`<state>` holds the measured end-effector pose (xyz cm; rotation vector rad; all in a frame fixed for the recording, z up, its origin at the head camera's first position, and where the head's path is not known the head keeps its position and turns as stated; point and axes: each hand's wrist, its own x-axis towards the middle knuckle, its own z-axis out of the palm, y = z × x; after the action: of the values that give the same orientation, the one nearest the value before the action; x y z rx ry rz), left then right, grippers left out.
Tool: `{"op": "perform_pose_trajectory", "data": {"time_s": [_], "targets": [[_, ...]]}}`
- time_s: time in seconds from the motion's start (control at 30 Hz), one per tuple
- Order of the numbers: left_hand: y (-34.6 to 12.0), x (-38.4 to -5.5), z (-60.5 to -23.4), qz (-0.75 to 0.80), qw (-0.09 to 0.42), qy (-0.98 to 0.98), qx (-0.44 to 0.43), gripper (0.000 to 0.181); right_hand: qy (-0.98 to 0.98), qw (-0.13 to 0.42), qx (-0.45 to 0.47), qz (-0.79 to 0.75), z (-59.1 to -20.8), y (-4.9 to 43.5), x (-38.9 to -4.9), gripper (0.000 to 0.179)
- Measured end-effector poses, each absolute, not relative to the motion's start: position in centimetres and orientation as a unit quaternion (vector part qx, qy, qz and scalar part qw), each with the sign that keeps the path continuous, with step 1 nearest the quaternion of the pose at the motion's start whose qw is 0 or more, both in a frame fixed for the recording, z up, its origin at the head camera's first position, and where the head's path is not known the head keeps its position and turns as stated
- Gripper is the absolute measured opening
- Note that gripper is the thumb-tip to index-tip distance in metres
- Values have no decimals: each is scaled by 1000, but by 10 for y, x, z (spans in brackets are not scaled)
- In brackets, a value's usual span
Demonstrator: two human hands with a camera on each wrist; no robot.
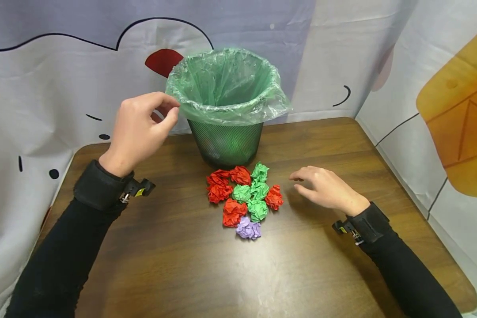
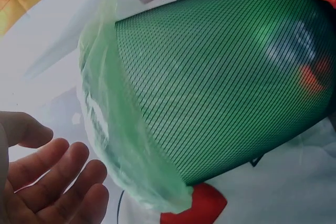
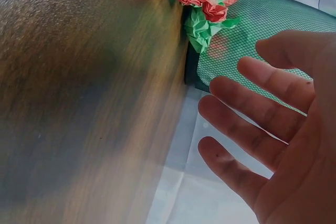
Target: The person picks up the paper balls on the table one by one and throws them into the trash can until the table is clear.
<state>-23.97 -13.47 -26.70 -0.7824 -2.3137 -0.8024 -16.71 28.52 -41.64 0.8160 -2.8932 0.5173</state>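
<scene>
A bin (image 1: 226, 141) is set on the tabletop (image 1: 175, 265) near the middle of its far edge, with a bag (image 1: 226, 84) fitted inside it and folded over its rim. A cluster of paper balls (image 1: 244, 194) is laid on the tabletop just in front of the bin. The left hand (image 1: 141, 128) is held beside the bin's rim on its left; the right hand (image 1: 326, 187) is kept low over the tabletop, right of the paper balls.

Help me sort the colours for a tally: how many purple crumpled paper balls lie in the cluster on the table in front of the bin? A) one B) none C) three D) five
A: only one purple paper ball shows, at the near edge of the cluster, next to red paper balls and green paper balls on the wooden table.
</scene>
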Motion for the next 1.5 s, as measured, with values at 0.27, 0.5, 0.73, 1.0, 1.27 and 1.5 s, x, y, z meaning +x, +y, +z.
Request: {"op": "perform_pose_trajectory", "data": {"time_s": [0.27, 0.5, 0.73, 1.0, 1.27, 1.5], "targets": [[-136, -225, -294, -306, 273, -860, -303, 14, -948, 34, 265, 171, -418, 284, -166, 29], [-137, -219, -314, -312, 260, -864, -298, 13, -947, 37, 269, 173, -420, 283, -167, 29], [-138, -213, -331, -313, 244, -871, -290, 13, -946, 32, 273, 170, -420, 280, -165, 34], [-140, -207, -353, -316, 218, -882, -272, 13, -945, 21, 279, 169, -419, 276, -163, 41], [-143, -204, -365, -322, 208, -885, -264, 13, -945, 16, 281, 169, -420, 275, -163, 46], [-148, -200, -375, -323, 196, -890, -255, 12, -940, 12, 298, 167, -421, 272, -164, 50]]}}
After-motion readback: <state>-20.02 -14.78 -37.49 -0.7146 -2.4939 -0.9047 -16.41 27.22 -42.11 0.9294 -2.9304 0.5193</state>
